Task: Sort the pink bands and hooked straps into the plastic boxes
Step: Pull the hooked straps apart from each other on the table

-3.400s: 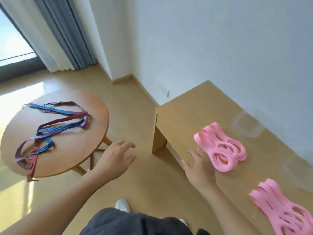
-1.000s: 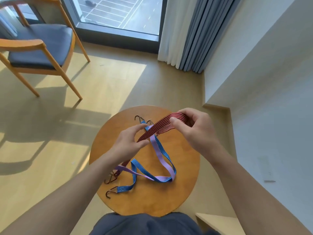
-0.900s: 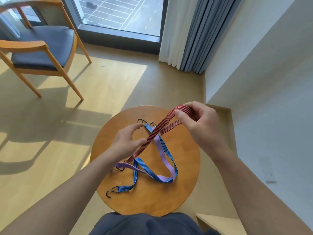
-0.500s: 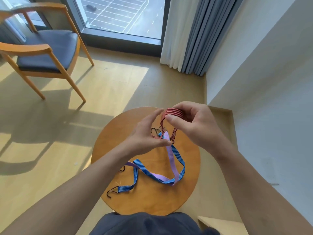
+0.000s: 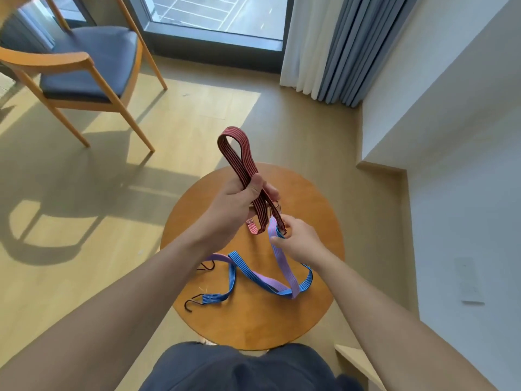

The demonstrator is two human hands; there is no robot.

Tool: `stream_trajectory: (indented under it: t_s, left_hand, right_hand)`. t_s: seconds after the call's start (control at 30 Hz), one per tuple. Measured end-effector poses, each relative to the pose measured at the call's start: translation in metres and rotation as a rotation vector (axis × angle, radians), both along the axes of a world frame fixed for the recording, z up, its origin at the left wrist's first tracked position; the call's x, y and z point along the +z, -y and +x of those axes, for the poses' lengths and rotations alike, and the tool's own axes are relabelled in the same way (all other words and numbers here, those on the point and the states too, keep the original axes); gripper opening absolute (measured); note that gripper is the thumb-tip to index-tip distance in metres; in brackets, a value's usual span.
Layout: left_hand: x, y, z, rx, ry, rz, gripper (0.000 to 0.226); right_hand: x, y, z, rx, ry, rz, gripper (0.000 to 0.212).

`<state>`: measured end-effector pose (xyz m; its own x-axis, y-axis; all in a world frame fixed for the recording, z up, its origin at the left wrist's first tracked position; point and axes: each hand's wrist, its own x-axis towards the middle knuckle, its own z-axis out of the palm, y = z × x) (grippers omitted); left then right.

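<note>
Three hooked straps, two hands, one round bench (image 5: 253, 320), one chair (image 5: 84, 60): red strap (image 5: 244, 169) folded double, gripped in curled left hand (image 5: 234, 207) above bench with loop standing up; blue strap (image 5: 231, 277) and purple strap (image 5: 283, 261) crossed on bench top, purple's upper end pinched by right hand (image 5: 303, 242) just beside red strap's hanging ends. Versus half a second back, red strap gone from right-hand pinch to left-hand grip and lifted higher, right hand dropped lower onto purple strap.

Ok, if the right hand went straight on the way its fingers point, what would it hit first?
Probably the red strap hanging below the left hand. The right hand, pinching the purple strap, points at it, though depth is unclear.
</note>
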<state>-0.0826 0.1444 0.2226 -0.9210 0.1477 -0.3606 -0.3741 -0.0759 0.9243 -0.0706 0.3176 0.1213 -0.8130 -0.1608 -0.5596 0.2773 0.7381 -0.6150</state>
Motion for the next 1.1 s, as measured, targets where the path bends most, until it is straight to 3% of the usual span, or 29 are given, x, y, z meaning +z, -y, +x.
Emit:
stream_trajectory:
  t_s: [0.17, 0.3, 0.4, 0.53, 0.8, 0.97, 1.1]
  left_hand:
    - [-0.007, 0.013, 0.008, 0.111, 0.024, 0.120, 0.028]
    - [-0.013, 0.023, 0.011, 0.192, 0.054, 0.182, 0.033]
    - [-0.015, 0.024, 0.013, 0.231, 0.097, 0.236, 0.030]
    - [-0.013, 0.025, 0.017, 0.208, 0.098, 0.223, 0.029]
    - [-0.014, 0.034, 0.020, 0.217, 0.075, 0.146, 0.033]
    - [-0.021, 0.037, 0.024, 0.238, 0.084, 0.089, 0.036]
    - [-0.021, 0.042, 0.022, 0.272, 0.066, 0.059, 0.040]
  right_hand:
    - [-0.052, -0.006, 0.006, -0.224, 0.010, 0.059, 0.010]
    - [-0.063, -0.012, 0.009, -0.197, 0.014, -0.053, 0.010]
    - [-0.063, 0.000, 0.011, -0.178, 0.081, -0.179, 0.031]
    - [-0.066, 0.020, 0.009, -0.195, 0.004, -0.222, 0.007]
    - [-0.063, 0.022, 0.012, -0.388, -0.087, -0.294, 0.014]
    - [-0.056, 0.009, 0.004, -0.384, -0.179, -0.221, 0.017]
    - [-0.054, -0.005, -0.003, -0.145, -0.288, 0.016, 0.027]
